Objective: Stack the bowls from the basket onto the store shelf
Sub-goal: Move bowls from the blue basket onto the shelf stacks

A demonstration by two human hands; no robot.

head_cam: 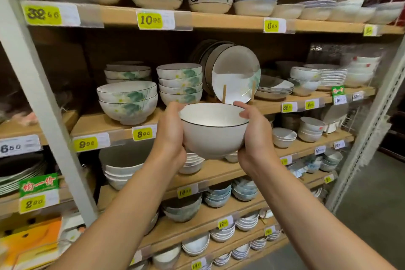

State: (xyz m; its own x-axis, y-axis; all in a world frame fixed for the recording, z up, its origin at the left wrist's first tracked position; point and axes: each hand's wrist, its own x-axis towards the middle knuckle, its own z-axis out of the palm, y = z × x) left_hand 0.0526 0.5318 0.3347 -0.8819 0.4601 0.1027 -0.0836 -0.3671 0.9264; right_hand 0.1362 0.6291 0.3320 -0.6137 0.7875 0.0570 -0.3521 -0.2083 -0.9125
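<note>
While I watch through the head camera, the white bowl (213,131) hangs upright just below the propped plate (236,76), clasped between my hands: left hand (169,136) grips its left wall, right hand (255,136) its right wall, fingers curled at the dark rim.

Light was warm, overhead and fairly dim; shelf (94,124) recesses dropped into deep shadow. Soft glare on the standing plate (235,72). Fisheye tilted and bowed the left upright (36,85). Lower-left corner was smeared, far-right stock soft.
</note>
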